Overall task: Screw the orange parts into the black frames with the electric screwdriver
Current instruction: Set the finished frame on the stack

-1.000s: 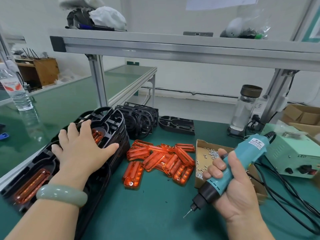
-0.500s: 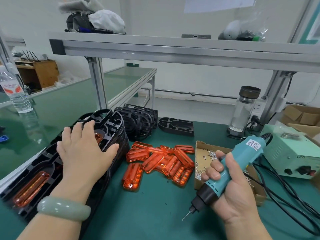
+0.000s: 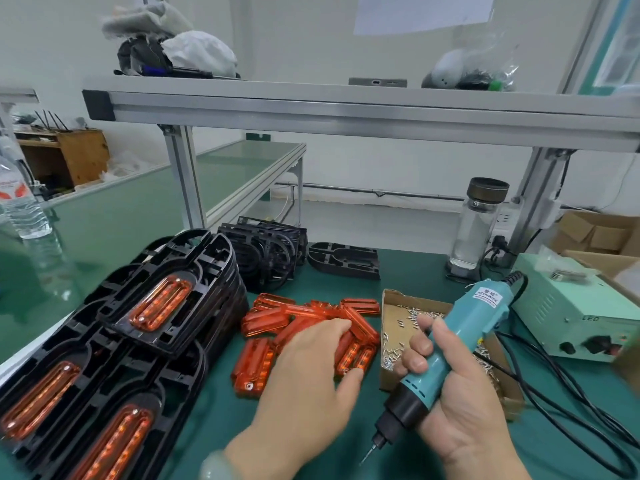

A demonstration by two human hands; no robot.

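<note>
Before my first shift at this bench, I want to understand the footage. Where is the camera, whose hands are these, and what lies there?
No robot here: a camera worn on a person's head looks down at their two bare hands. The right hand grips a teal electric screwdriver, bit pointing down. The left hand reaches with relaxed fingers over a pile of loose orange parts on the green table. Left of them are stacked black frames, some with orange parts already in. A cardboard box of small screws sits right of the pile.
</note>
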